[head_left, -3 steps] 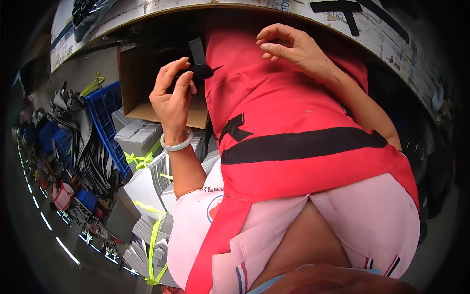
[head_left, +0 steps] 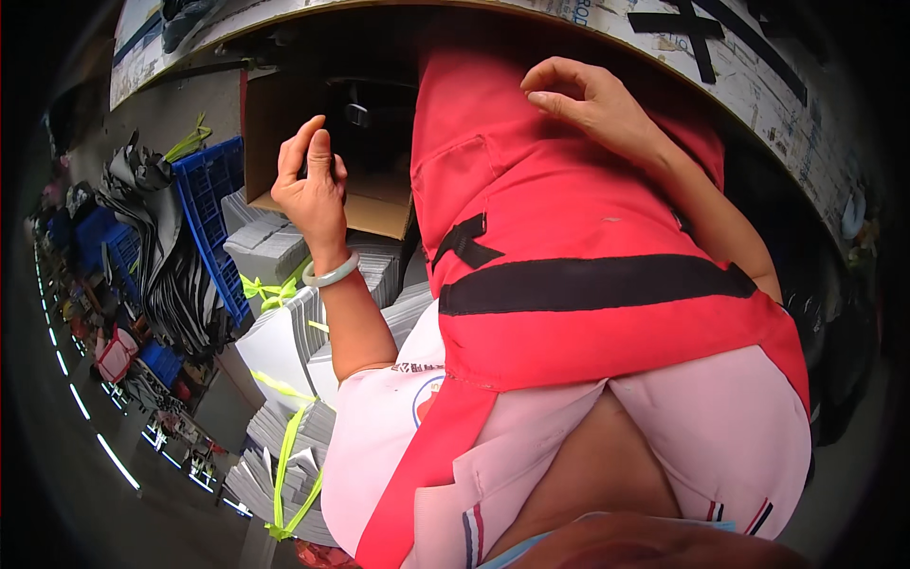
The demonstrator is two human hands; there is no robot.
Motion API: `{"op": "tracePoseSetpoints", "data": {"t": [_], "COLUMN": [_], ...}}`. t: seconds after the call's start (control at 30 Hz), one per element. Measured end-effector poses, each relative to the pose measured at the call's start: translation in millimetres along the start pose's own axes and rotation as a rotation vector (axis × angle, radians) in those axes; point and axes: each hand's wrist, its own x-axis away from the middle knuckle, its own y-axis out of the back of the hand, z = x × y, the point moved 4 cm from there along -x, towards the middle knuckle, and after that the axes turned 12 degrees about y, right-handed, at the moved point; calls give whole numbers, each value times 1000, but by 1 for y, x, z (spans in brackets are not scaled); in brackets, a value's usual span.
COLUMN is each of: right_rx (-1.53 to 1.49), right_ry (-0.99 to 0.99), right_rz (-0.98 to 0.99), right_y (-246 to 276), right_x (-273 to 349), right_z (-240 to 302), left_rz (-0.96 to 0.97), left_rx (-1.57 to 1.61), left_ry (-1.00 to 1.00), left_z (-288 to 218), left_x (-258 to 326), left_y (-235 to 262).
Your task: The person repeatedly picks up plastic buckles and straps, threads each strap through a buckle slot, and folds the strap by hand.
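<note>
My left hand (head_left: 313, 185), with a pale bangle (head_left: 332, 271) on its wrist, is raised in front of an open cardboard box (head_left: 377, 218). Its thumb and fingers are partly bent and apart, with nothing visible between them. Inside the box, deep in shadow, lies a dark item with a shiny spot (head_left: 356, 115); its exact kind is hard to make out. Over the red apron (head_left: 569, 190) on my lap hovers my right hand (head_left: 597, 106), empty, its fingers loosely curved and the thumb apart.
A worktable (head_left: 607, 24) edge runs across the top, with black strips (head_left: 678, 24) lying on it at the right. To the left stand a blue plastic crate (head_left: 210, 223) and stacks of grey sheets (head_left: 275, 251) tied with yellow-green ribbon (head_left: 289, 455). Black sheets (head_left: 156, 247) hang beyond.
The black strap-like piece by my left fingertips has left the hand and dropped out of sight toward the box. My left hand has drawn back slightly left and down. My right stays empty.
</note>
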Motion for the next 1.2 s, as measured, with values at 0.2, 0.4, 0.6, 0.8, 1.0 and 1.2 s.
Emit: {"op": "tracePoseSetpoints", "data": {"t": [0.2, 0.4, 0.6, 0.8, 1.0, 1.2], "right_rx": [-50, -182, -188, 317, 1407, 1280], "right_ry": [-6, -4, -63, 3, 498, 700], "right_rz": [146, -74, -119, 86, -514, -454], "right_y": [-46, -14, 5, 16, 101, 91], "right_x": [-15, -4, -4, 3, 24, 33], "right_z": [26, 16, 13, 8, 36, 15], "left_rz": [400, 686, 655, 784, 913, 1202], "left_rx": [136, 415, 278, -127, 1052, 1133], "left_ry": [-115, 361, 380, -15, 993, 1069], "left_z": [13, 5, 22, 9, 41, 50], "left_x": [19, 19, 11, 14, -10, -1], "left_y": [-104, -150, -142, -167, -169, -184]}}
